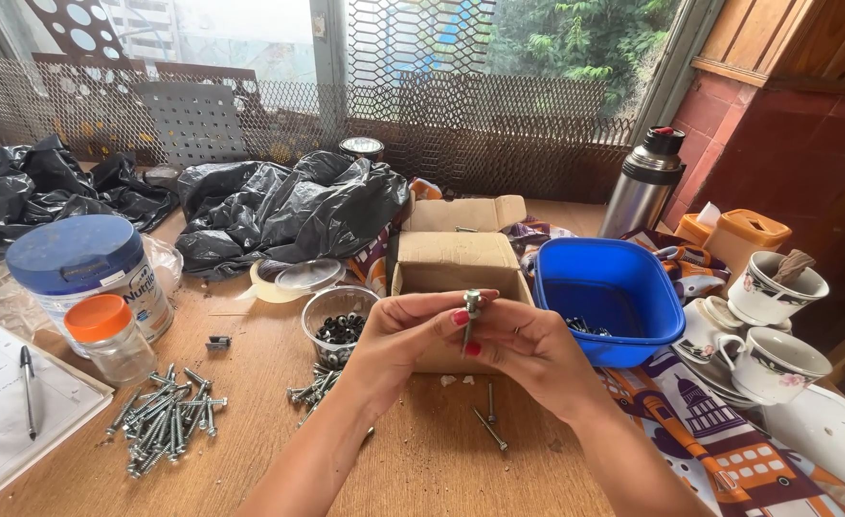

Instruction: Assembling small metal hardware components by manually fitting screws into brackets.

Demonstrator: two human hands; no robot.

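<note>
Our fingers [462, 318] pinch a small bolt [470, 316] between both hands, the left hand [398, 337] and right hand [528, 347] closed on it just in front of the cardboard box [453, 263]; we judge the bolt light, stiff and hard, a little slippery on its threads, best gripped at the head and along the shank. Left of the box stands a clear cup of nuts [340, 324]; farther left on the counter [422, 460] lies a pile of screws [166, 419]; right of the box sits a blue tub [610, 297]; two loose screws [489, 416] lie below our hands; nothing stands between the hands and the box.
</note>
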